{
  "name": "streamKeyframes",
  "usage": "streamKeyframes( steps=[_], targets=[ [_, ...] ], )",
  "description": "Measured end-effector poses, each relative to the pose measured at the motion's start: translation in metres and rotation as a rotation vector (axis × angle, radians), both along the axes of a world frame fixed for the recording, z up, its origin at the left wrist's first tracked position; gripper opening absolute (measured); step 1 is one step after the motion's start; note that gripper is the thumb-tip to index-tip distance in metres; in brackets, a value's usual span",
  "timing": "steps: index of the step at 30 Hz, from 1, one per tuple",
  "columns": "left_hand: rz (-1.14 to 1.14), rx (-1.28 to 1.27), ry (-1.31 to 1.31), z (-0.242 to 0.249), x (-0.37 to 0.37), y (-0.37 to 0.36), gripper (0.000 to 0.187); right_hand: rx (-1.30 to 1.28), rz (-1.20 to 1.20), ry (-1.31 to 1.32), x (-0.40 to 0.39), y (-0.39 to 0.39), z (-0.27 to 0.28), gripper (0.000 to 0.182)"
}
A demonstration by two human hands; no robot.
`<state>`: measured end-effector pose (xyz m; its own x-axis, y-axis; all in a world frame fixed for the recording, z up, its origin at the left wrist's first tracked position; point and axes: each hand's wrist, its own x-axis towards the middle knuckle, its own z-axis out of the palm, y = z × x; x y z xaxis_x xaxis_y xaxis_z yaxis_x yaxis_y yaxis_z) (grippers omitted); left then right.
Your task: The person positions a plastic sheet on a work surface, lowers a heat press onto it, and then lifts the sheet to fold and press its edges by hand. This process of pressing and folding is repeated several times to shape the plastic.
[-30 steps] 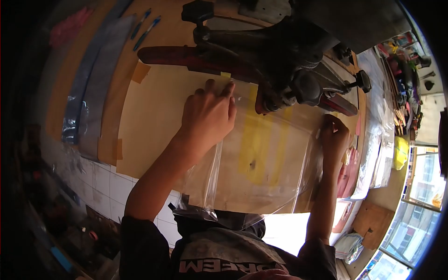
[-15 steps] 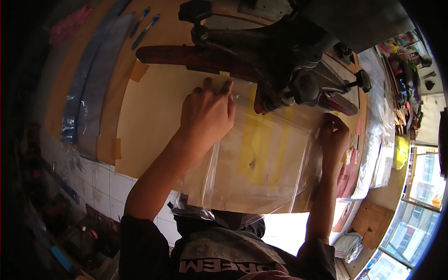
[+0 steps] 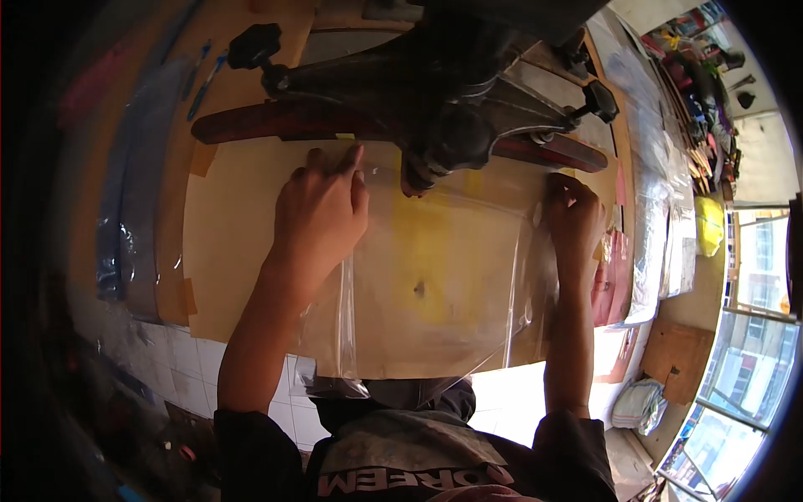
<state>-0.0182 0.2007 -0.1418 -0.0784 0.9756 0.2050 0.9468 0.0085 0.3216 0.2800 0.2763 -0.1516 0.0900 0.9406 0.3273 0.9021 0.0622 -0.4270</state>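
A clear plastic sheet (image 3: 435,243) lies over a tan board (image 3: 226,251), with faded yellow stripes (image 3: 418,276) visible beneath it. My left hand (image 3: 322,205) rests at the sheet's upper left edge, index finger stretched toward a small yellow tab (image 3: 344,135) and thumb apart. Over at the upper right edge, my right hand (image 3: 575,209) has its fingers curled together on the plastic. Just beyond both hands stands a dark metal clamp frame (image 3: 452,125) with black knobs and a long reddish bar (image 3: 284,121). The sheet's loose lower end hangs past the board's near edge.
Blue-grey plastic strips (image 3: 150,192) and two pens (image 3: 205,88) lie at the left. On the right are stacked clear plastic sheets (image 3: 652,209), a yellow bag (image 3: 709,226) and a window (image 3: 757,351). Brown tape (image 3: 201,159) marks the board's corner.
The camera view has shifted, so the clamp frame, board and hands appear farther left. Both hands keep nearly the same pose and place on the plastic sheet.
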Motion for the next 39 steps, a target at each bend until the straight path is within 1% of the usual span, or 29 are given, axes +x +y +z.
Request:
streamKeyframes(
  steps=[1, 6, 9, 16, 30, 36, 39],
  targets=[
    [0.007, -0.058, -0.004, 0.0028, 0.0004, 0.0006, 0.036, -0.002, -0.007, 0.017, 0.0002, -0.0001, 0.0005, 0.02],
    [-0.012, -0.027, 0.045, -0.0009, 0.0013, 0.0007, 0.036, 0.073, 0.059, 0.072, 0.0047, 0.0014, -0.0049, 0.02],
    [-0.029, 0.001, 0.036, -0.0005, 0.0007, 0.001, 0.036, 0.06, 0.051, 0.069, 0.0051, 0.0011, -0.0049, 0.021],
    [-0.017, -0.042, 0.038, 0.0027, 0.0007, 0.001, 0.036, 0.101, 0.062, 0.08, 0.0045, 0.0016, -0.007, 0.022],
    [-0.019, 0.005, 0.035, -0.0017, -0.0008, 0.0008, 0.036, 0.066, 0.033, 0.083, -0.0003, 0.0005, -0.0027, 0.024],
    [0.002, 0.028, -0.024, -0.0006, -0.0026, -0.0008, 0.035, 0.049, 0.05, 0.076, 0.001, 0.0007, -0.0015, 0.024],
    [-0.016, -0.021, -0.099, 0.0042, -0.0055, -0.0024, 0.036, 0.023, 0.024, 0.073, -0.0032, -0.0013, 0.0011, 0.024]
  ],
)
